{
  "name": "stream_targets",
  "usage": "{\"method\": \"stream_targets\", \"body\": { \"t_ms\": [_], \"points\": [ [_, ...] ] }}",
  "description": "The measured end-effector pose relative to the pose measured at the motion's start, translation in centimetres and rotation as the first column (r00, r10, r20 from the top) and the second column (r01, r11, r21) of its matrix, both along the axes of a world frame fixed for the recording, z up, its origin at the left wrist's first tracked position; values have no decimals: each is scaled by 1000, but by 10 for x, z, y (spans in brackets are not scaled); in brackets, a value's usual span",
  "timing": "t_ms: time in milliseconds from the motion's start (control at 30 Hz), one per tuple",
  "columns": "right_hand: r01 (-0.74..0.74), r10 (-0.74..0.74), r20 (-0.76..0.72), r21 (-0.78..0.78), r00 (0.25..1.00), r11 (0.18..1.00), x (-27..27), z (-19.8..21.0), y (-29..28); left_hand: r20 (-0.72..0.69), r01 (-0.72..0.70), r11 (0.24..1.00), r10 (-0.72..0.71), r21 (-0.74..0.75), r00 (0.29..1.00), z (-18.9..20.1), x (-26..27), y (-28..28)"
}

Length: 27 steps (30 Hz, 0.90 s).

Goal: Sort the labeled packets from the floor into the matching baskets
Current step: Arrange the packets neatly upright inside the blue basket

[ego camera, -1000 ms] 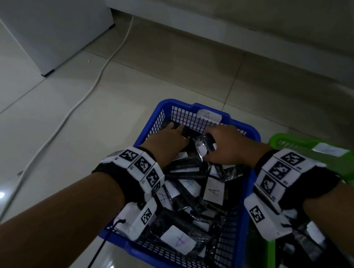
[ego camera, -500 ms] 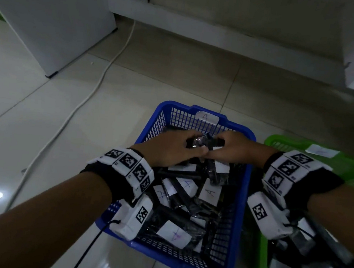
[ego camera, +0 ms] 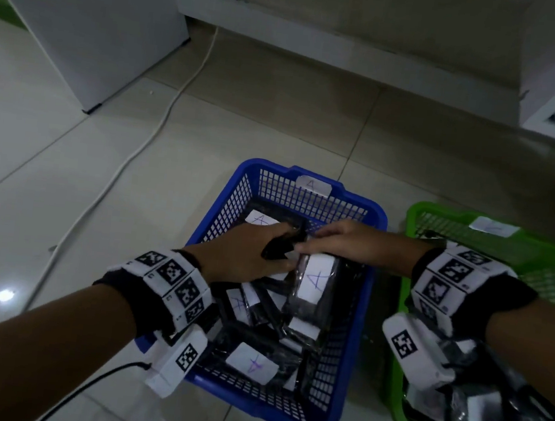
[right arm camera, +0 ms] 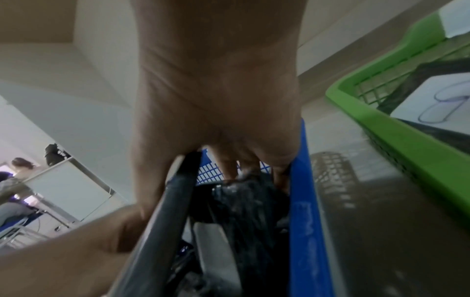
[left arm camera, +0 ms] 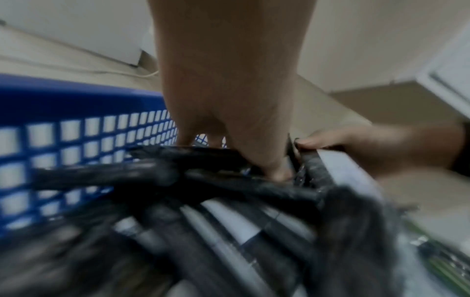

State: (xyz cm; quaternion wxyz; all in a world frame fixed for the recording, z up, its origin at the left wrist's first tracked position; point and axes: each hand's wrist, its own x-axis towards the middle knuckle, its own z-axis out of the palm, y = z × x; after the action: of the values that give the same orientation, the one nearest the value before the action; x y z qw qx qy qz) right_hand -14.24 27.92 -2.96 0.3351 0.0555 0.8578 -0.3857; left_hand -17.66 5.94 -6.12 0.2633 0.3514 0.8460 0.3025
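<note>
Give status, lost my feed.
Both hands in blue basket: left hand grips black packet, right hand fingers on packets. Nothing blocking.

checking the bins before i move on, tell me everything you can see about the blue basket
The blue basket is a rectangular plastic one with lattice walls and a solid rim, standing upright on the tiled floor, with a green basket to its right. A white tag marked A sits on its far rim. It is filled with black packets bearing white labels, the readable ones marked A. The left hand and right hand both reach in at the far end, onto the packets.
</note>
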Motion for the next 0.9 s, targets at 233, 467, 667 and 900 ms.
{"method": "stream_targets", "body": {
  "t_ms": [233,467,667,900],
  "points": [
    [-103,105,46,-45,993,994,2,6,-1,41,-32,993,36,-110,998,3,3,0],
    [15,-21,-27,-204,999,979,10,15,7,322,-110,992,83,66,943,23,8,4],
    [276,-317,-139,-255,938,927,18,1,-7,178,-151,983,130,108,975,23,39,11],
    [245,-274,-1,-445,962,861,21,13,-3,16,-215,975,215,59,977,16,48,13]
  ]
}}
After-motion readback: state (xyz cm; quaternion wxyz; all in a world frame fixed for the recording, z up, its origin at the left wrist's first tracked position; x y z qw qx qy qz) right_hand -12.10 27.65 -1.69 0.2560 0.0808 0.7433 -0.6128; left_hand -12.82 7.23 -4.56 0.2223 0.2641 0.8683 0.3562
